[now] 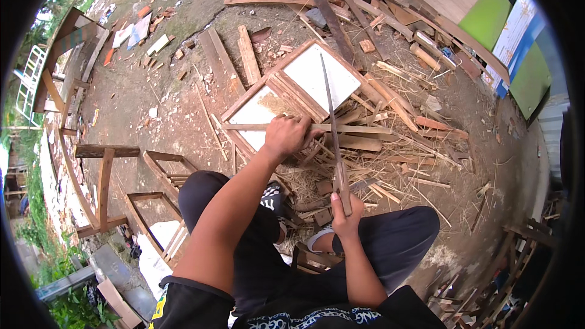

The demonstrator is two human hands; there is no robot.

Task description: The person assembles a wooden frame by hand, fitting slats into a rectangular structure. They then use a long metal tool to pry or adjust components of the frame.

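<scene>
1 left hand (287, 136) held a thin brown wooden strip (247, 127); the right hand (347, 218), gripping a long wooden-handled metal blade (329, 97), probably needed steadiness.

The left hand (285, 136) holds a thin, flat brown wooden stick (362, 129). The right hand (347, 214) grips a long, thin gray blade (329, 94) by its brown wooden handle (342, 183). A white board with a brown wooden frame (300, 79) lies under them.
</scene>
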